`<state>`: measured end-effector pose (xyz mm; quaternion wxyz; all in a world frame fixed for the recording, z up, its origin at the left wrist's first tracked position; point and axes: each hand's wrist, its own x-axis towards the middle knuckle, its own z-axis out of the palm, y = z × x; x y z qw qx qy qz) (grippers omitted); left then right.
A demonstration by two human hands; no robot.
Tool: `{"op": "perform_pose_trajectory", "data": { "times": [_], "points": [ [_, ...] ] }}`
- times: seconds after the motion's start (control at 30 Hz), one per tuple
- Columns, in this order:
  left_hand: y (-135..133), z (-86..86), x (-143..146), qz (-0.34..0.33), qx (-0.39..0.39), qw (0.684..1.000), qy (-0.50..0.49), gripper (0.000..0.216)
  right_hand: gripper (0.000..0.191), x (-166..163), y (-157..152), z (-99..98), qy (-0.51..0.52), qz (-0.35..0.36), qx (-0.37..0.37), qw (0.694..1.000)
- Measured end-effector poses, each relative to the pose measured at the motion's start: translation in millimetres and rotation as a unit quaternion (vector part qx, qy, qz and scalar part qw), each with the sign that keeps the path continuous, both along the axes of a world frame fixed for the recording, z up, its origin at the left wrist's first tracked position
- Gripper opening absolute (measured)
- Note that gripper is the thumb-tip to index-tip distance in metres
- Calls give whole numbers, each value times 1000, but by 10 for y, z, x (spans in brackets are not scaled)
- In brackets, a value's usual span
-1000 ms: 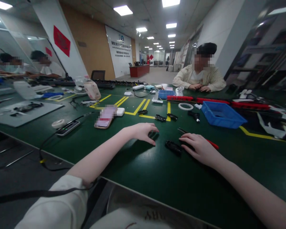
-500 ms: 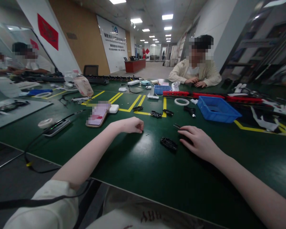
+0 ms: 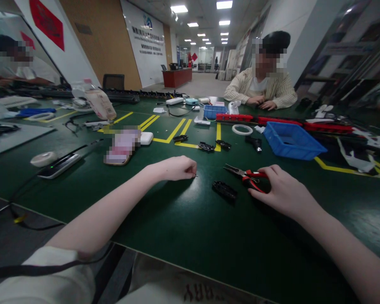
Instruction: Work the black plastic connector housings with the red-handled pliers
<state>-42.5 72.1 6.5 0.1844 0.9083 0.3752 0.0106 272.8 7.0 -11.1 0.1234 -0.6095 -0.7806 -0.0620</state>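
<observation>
My left hand rests on the green table with its fingers curled and pinched on something tiny that I cannot make out. My right hand grips the red handles of a pair of needle-nose pliers, whose jaws point left just above the table. Between my hands lies a small black plastic part, touched by neither hand.
A blue bin sits at the right, with a tape ring and several small black parts by the yellow floor-tape lines. A phone and a black device with a cable lie left. A person in a striped shirt sits opposite.
My right hand has closed on the pliers and lifted them off the table. My left hand went from spread to a pinch. The camera tilted down slightly.
</observation>
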Motion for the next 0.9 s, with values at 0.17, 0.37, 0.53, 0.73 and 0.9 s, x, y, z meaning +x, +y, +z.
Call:
{"op": "perform_pose_trajectory", "data": {
  "times": [0.17, 0.37, 0.53, 0.73, 0.9],
  "points": [
    [-106, 49, 110, -34, 58, 997, -21, 9, 46, -52, -38, 39, 10, 75, 78, 994],
    [-298, 88, 359, -86, 144, 981, -102, 10, 47, -24, -28, 76, 3, 83, 119, 989],
    [-363, 34, 559, -123, 185, 972, -80, 11, 47, 9, 11, 45, -6, 75, 114, 991],
    [-313, -32, 598, -127, 168, 975, -73, 11, 51, 29, 35, 31, -3, 96, 102, 990],
    [-296, -68, 585, -117, 151, 977, -95, 14, 51, 76, 57, 24, -3, 119, 136, 984]
  ]
}}
